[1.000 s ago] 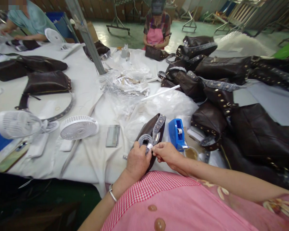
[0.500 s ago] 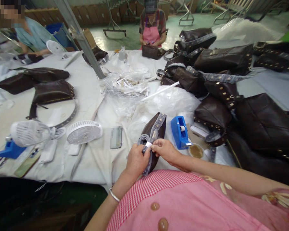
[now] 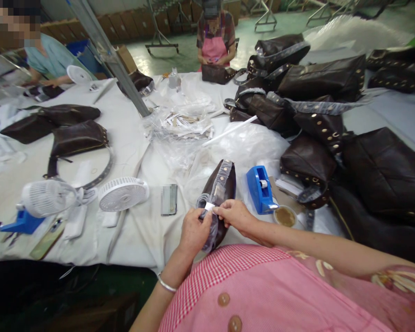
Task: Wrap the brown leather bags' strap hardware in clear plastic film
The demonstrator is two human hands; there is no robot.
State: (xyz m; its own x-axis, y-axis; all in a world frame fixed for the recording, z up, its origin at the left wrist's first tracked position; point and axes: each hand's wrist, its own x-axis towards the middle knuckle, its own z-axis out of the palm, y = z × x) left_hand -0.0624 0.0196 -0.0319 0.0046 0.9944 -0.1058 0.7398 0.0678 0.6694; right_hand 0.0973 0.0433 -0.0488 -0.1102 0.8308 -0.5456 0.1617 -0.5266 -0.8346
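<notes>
A dark brown leather bag (image 3: 231, 184) lies in front of my apron, its studded strap (image 3: 223, 174) covered in clear plastic wrap. A small white paper tag (image 3: 209, 206) shows between my hands, over the strap. My left hand (image 3: 194, 229) is closed at the tag's left side, thumb on top; its other fingertips are partly hidden. My right hand (image 3: 235, 215) pinches the tag's right edge between thumb and forefinger. Right of the bag stands a blue tape dispenser (image 3: 259, 190), apart from both hands.
Brown bags (image 3: 306, 159) are piled on the right. White fans (image 3: 123, 193), a phone (image 3: 168, 199) and another bag (image 3: 79, 137) lie left. Plastic bags (image 3: 238, 143) and a round tub (image 3: 285, 216) sit nearby. A metal post (image 3: 114, 60) rises beyond; two people work at the table.
The view has shifted slightly. Both hands stay at the bag, and the white tag now shows a little more between my fingers.
</notes>
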